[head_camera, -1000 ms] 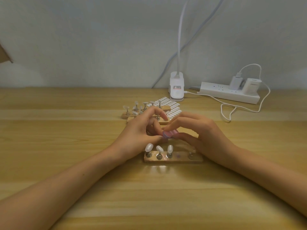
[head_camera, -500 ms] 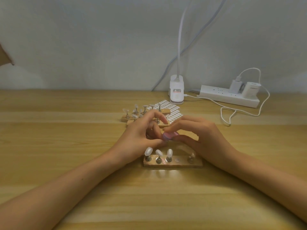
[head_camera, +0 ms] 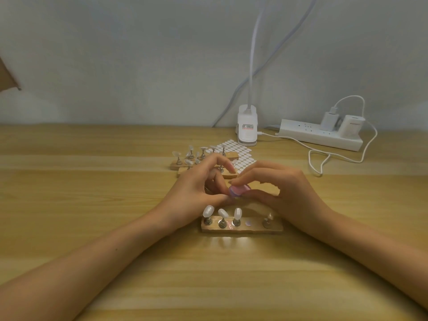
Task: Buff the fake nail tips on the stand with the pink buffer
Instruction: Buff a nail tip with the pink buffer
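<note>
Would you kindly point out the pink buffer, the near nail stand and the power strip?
pink buffer (head_camera: 238,190): head view, its rounded end.
near nail stand (head_camera: 254,228): head view, bare wooden base.
power strip (head_camera: 301,131): head view, white top face.

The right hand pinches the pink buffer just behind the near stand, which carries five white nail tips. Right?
Not five: the head view shows three white nail tips on the near stand, toward its left end. The right hand does pinch the pink buffer just behind it.

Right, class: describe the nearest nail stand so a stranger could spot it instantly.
On the wooden table, find the left hand and right hand. This stand lies alone on their near side, holding three white tips; the other stands sit beyond them.
</note>
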